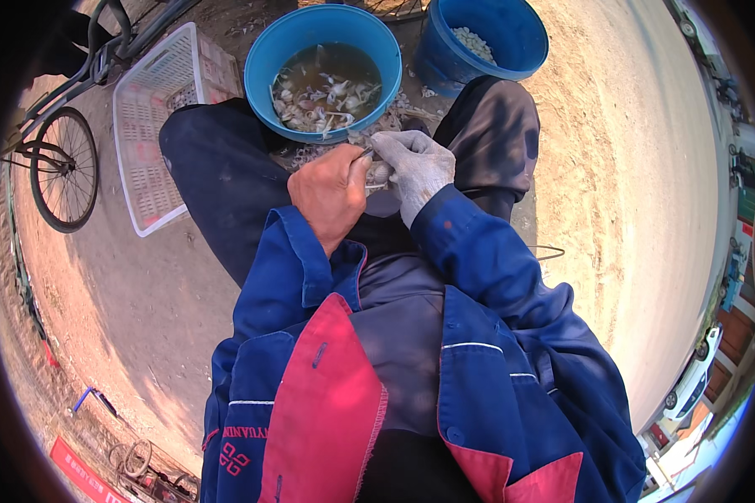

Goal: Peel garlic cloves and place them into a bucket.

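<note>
My bare left hand [327, 193] is closed in a fist, thumb pressed to the forefinger. My right hand [415, 168], in a pale grey work glove, pinches with its fingertips right against the left thumb. Whatever small thing lies between the fingertips is too hidden to name. Just beyond them stands a round blue tub [260, 80] of murky water. Whitish garlic bulbs [327, 96] with bits of stalk and skin float in it. Below and between my hands, more garlic bulbs [379, 173] show in part.
A blue bucket [520, 42] at the far right holds white peeled cloves [474, 42]. Left of the tub stands a white plastic crate [147, 126], beside a bicycle wheel [64, 168]. My knees flank the work spot. A thin wire loop [549, 251] lies on the ground at right.
</note>
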`<action>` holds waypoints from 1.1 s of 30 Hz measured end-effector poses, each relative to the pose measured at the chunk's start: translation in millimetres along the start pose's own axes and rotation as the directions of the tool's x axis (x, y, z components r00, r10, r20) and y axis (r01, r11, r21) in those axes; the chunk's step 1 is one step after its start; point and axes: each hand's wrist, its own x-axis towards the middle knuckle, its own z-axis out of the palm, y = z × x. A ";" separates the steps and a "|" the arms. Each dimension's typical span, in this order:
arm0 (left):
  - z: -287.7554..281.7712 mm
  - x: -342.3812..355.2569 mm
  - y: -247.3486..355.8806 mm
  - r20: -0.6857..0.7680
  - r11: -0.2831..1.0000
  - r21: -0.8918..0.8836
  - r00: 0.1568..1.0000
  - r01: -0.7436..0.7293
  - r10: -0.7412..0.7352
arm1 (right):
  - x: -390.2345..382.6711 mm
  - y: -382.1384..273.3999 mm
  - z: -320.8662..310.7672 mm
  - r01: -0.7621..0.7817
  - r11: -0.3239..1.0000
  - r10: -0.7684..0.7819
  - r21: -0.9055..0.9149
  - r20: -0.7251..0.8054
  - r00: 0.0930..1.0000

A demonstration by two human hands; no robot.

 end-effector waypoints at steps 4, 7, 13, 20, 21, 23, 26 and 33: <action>-1.7 -0.3 -3.5 -0.004 1.000 -0.012 1.000 0.006 -0.006 | -6.3 -8.7 0.2 -0.046 0.997 0.048 -0.067 0.036 0.998; -3.3 -0.7 -5.0 0.010 0.999 -0.024 0.999 0.037 -0.037 | 2.4 -2.0 -4.5 0.005 0.992 0.007 -0.126 0.090 0.996; -8.9 -0.5 -9.4 0.071 0.986 -0.103 0.989 0.133 -0.126 | 6.8 9.9 -14.0 0.270 0.838 -0.176 -0.474 0.233 0.956; -11.1 -0.9 -14.5 0.127 0.974 -0.186 0.986 0.130 -0.107 | 1.6 8.8 -19.9 0.463 0.643 -0.293 -0.609 0.364 0.884; -12.0 -0.6 -14.4 0.139 0.970 -0.202 0.984 0.134 -0.108 | 2.4 8.6 -21.2 0.489 0.609 -0.308 -0.625 0.381 0.872; -13.0 -0.3 -13.0 0.160 0.963 -0.227 0.981 0.145 -0.110 | 5.5 7.5 -24.5 0.549 0.534 -0.340 -0.643 0.431 0.836; -11.5 -1.8 -12.4 0.192 0.942 -0.280 0.973 0.183 -0.131 | 8.2 13.3 -26.7 0.552 0.545 -0.357 -0.630 0.422 0.834; -14.1 2.5 -6.8 0.225 0.835 -0.443 0.942 0.326 -0.248 | 4.0 8.3 -24.7 0.451 0.609 -0.245 -0.652 0.386 0.889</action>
